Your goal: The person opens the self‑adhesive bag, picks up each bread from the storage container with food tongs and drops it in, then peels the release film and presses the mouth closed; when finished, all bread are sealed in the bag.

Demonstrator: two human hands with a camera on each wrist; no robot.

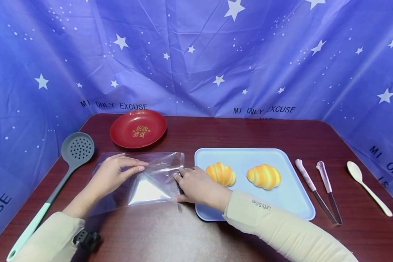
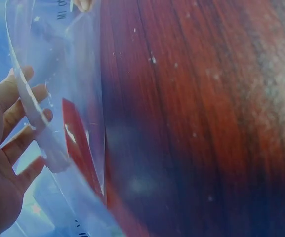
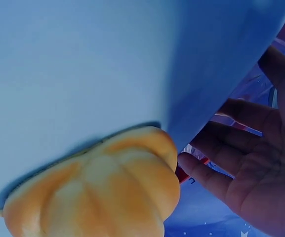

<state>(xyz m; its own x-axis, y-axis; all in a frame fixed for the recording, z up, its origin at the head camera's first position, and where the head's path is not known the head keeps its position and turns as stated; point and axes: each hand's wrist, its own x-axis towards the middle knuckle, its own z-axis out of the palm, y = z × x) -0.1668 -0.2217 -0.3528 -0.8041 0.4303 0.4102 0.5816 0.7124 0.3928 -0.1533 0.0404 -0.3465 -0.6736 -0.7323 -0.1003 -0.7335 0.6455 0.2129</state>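
Observation:
A clear plastic bag (image 1: 150,189) lies across the left half of the table, its upper layer creased and raised into a peak. My left hand (image 1: 112,173) pinches the film at this peak between thumb and index finger. The other left fingers (image 2: 19,145) spread loosely along the film in the left wrist view. At the bag's right end rests my right hand (image 1: 198,187), thumb apart from the fingers. Its wrist hangs over a blue tray (image 1: 242,211) bearing two croissant-shaped breads, the left bread (image 1: 221,174) partly hidden and the right bread (image 1: 265,177) in full sight.
Behind the bag sits a red plate (image 1: 124,131) with gold characters. A grey slotted skimmer (image 1: 78,147) with a mint handle lies along the left edge. Right of the tray are metal tongs (image 1: 325,205) with pink paw-shaped ends, then a cream spoon (image 1: 355,173).

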